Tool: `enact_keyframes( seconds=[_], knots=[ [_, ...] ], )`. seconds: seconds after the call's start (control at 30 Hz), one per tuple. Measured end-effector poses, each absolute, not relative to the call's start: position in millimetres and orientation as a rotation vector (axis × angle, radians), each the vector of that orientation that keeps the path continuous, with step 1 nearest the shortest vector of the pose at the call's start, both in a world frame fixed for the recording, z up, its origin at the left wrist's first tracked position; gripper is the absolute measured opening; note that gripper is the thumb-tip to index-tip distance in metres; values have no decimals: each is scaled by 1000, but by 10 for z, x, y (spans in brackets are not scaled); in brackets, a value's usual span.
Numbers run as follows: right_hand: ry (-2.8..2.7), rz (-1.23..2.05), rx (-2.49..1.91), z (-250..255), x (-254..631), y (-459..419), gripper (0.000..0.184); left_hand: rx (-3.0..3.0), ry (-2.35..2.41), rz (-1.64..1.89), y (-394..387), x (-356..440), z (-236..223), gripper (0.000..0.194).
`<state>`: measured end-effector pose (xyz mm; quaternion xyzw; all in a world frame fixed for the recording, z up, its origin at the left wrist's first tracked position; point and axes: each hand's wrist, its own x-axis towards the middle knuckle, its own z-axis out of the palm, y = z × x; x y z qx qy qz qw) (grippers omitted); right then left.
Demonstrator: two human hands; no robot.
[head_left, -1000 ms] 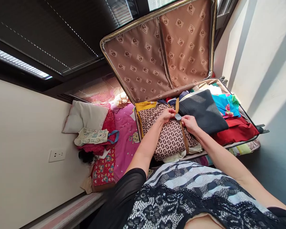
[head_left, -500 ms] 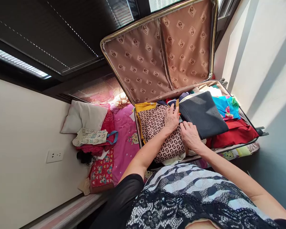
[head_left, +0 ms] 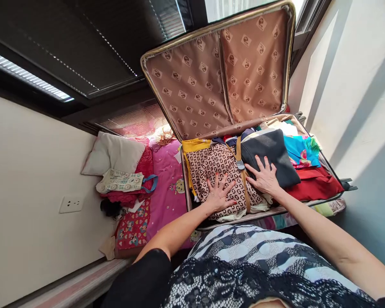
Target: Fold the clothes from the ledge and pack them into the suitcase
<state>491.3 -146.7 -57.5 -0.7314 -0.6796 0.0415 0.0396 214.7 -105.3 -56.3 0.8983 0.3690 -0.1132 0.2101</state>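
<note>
An open suitcase (head_left: 336, 196) lies on the bed, its patterned lid (head_left: 218, 77) standing up. It is packed with folded clothes. My left hand (head_left: 218, 193) lies flat with fingers spread on a brown patterned garment (head_left: 211, 164). On a dark grey folded garment (head_left: 271, 154), next to it, my right hand (head_left: 265, 175) rests flat and spread too. A tan strap with a grey buckle (head_left: 240, 164) runs across the clothes between my hands. Neither hand holds anything.
Red cloth (head_left: 314, 184) and turquoise cloth (head_left: 300, 152) fill the suitcase's right side. A pink bedsheet (head_left: 168, 188), a white pillow (head_left: 115, 156) and a small printed bag (head_left: 120, 182) lie to the left. A wall socket (head_left: 70, 204) is at left; a white wall stands at right.
Both hands let go of the strap buckle, moved toward me and spread flat on the clothes. The buckle now lies closed on the strap.
</note>
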Motion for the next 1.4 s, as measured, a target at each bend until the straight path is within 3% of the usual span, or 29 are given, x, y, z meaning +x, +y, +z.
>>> enact_keyframes(
  seconds=[0.23, 0.33, 0.47, 0.67, 0.9, 1.03, 1.13, 1.27, 1.4],
  knots=[
    [-2095, 149, -2220, -393, 5091, -1572, 68, 2519, 1036, -152, -1051, 2083, -254, 85],
    [-2082, 89, -2190, -283, 5348, -1621, 66, 2511, 1280, -6, -1183, 1912, -137, 81],
    [-2087, -57, -2203, -369, 5542, -1617, 65, 2308, 1597, -41, -1338, 1771, -397, 93],
    [-2099, -49, -2270, -772, 5447, -1683, 59, 2136, 1582, -208, -1279, 1762, -818, 97],
    [-2131, 31, -2294, -632, 5603, -1615, 60, 2054, 1531, -110, -1254, 1673, -220, 88],
    [-2125, -32, -2207, -426, 5639, -1385, 62, 2051, 1748, 215, -673, 1951, 69, 89],
    [-2148, -84, -2120, -354, 5575, -1168, 61, 2023, 1858, 369, 91, 2121, 43, 93],
    [-2182, -64, -2076, -465, 5500, -1066, 59, 2150, 1778, 245, 800, 2059, -269, 88],
    [-2147, -15, -2094, -633, 5519, -1105, 58, 2082, 1760, -10, 883, 1950, -644, 77]
  ],
)
